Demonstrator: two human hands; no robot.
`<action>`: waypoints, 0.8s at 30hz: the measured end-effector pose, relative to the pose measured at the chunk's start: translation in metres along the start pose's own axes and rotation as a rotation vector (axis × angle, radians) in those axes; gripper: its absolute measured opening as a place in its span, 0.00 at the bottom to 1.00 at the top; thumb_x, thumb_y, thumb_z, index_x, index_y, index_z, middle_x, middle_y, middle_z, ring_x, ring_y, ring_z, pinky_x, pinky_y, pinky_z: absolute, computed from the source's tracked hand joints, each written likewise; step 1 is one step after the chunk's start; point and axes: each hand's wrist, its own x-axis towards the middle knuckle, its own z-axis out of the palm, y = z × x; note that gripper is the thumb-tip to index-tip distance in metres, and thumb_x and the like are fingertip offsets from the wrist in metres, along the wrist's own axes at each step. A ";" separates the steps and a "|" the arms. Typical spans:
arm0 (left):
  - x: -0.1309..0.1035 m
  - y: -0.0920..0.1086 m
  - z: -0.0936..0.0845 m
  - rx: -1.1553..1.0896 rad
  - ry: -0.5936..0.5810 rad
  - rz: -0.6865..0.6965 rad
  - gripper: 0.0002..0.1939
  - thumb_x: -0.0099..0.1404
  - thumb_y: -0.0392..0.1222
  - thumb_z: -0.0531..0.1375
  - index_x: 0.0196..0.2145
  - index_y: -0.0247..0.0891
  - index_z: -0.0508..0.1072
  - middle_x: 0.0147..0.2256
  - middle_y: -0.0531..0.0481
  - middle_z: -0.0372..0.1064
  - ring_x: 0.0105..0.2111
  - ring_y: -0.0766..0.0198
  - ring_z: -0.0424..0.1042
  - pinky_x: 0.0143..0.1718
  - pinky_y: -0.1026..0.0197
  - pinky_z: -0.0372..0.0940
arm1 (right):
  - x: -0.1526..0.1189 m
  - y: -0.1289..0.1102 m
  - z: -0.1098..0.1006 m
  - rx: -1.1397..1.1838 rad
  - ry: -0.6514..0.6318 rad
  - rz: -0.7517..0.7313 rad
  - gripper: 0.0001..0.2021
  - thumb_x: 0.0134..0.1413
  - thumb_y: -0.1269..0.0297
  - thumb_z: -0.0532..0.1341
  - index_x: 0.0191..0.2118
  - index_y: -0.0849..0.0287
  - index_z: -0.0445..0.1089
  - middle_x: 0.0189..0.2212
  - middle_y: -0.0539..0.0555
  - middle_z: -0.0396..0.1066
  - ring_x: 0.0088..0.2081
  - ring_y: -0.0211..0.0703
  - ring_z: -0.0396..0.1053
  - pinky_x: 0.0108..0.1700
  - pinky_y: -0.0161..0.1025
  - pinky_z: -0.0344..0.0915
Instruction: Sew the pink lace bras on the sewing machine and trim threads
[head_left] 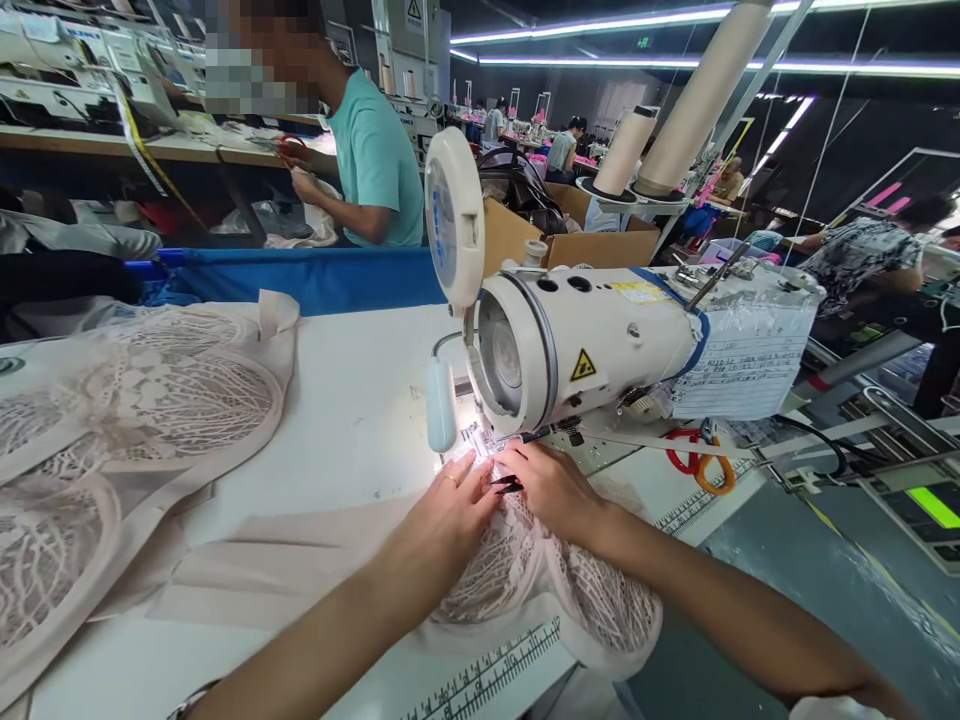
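head view: left hand (448,505) and right hand (551,487) touch a pink lace bra (525,578) by the sewing machine (600,330); can't tell if either grips it

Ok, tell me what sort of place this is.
Most likely a garment factory floor: a white metal sewing machine, tall beige thread cones and a pale pink lace garment show it.

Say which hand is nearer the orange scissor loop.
Right. The right hand is on the lace garment, with the orange scissor loop apart from it, off to its right. The left hand is farther, just left of the right hand.
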 end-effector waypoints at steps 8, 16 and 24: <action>0.003 -0.001 -0.026 -0.176 0.017 -0.065 0.11 0.68 0.36 0.54 0.44 0.32 0.74 0.46 0.37 0.72 0.53 0.47 0.67 0.59 0.40 0.63 | -0.006 -0.005 -0.016 0.025 0.025 0.052 0.12 0.59 0.78 0.56 0.42 0.57 0.72 0.40 0.53 0.71 0.37 0.43 0.69 0.36 0.36 0.63; -0.005 0.025 -0.007 0.036 -0.059 0.112 0.16 0.67 0.29 0.54 0.51 0.31 0.72 0.50 0.36 0.71 0.53 0.46 0.68 0.55 0.44 0.64 | -0.068 -0.021 -0.012 0.082 0.093 0.217 0.07 0.53 0.78 0.57 0.32 0.57 0.65 0.36 0.51 0.64 0.31 0.38 0.65 0.31 0.35 0.58; -0.009 0.014 -0.002 0.019 0.008 0.025 0.18 0.69 0.29 0.49 0.53 0.25 0.71 0.52 0.34 0.72 0.56 0.47 0.68 0.59 0.46 0.61 | -0.051 0.014 -0.003 0.014 0.155 0.013 0.03 0.56 0.69 0.59 0.31 0.58 0.67 0.23 0.49 0.70 0.26 0.42 0.67 0.30 0.37 0.55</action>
